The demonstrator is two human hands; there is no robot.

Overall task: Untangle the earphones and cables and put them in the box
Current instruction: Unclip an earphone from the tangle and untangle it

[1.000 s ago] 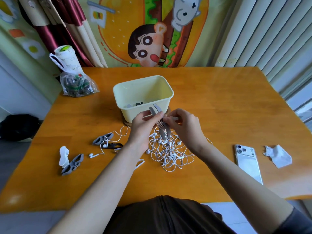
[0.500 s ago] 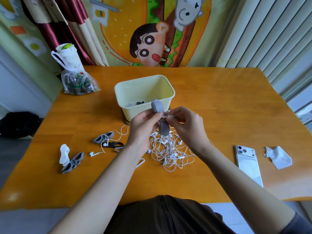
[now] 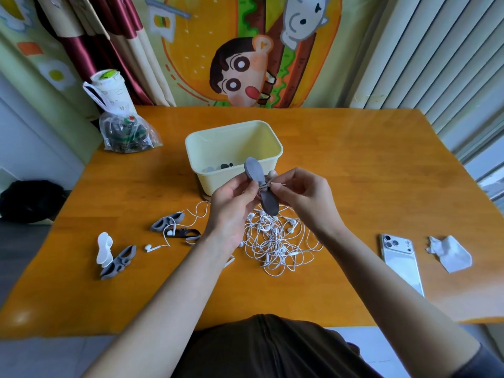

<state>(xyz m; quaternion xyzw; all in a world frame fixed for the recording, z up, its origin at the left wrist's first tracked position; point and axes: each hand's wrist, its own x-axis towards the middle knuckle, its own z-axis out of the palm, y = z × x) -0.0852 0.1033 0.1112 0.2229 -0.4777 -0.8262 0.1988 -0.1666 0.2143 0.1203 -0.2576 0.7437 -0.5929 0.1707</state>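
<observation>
A grey cable winder point(image 3: 262, 186) with white cord wrapped round its waist is held upright just in front of the pale yellow box point(image 3: 268, 137). My left hand point(image 3: 231, 205) grips the winder's middle from the left. From the right, my right hand point(image 3: 302, 195) pinches the cord end with its plug against it. Below them a tangle of white earphones point(image 3: 278, 241) lies on the table. One loose earphone point(image 3: 152, 247) trails to the left. A few small dark items lie inside the box.
More grey winders point(image 3: 167, 224) point(image 3: 117, 262), a white one point(image 3: 103, 248) and a black one point(image 3: 183, 233) lie at the left. A white phone point(image 3: 399, 257) and a crumpled tissue point(image 3: 450, 253) lie at the right. A plastic bag with a cup point(image 3: 122, 129) stands at the back left.
The winder has turned from edge-on to flat-on and risen slightly. Both hands have stayed on it, winding the cord round its middle.
</observation>
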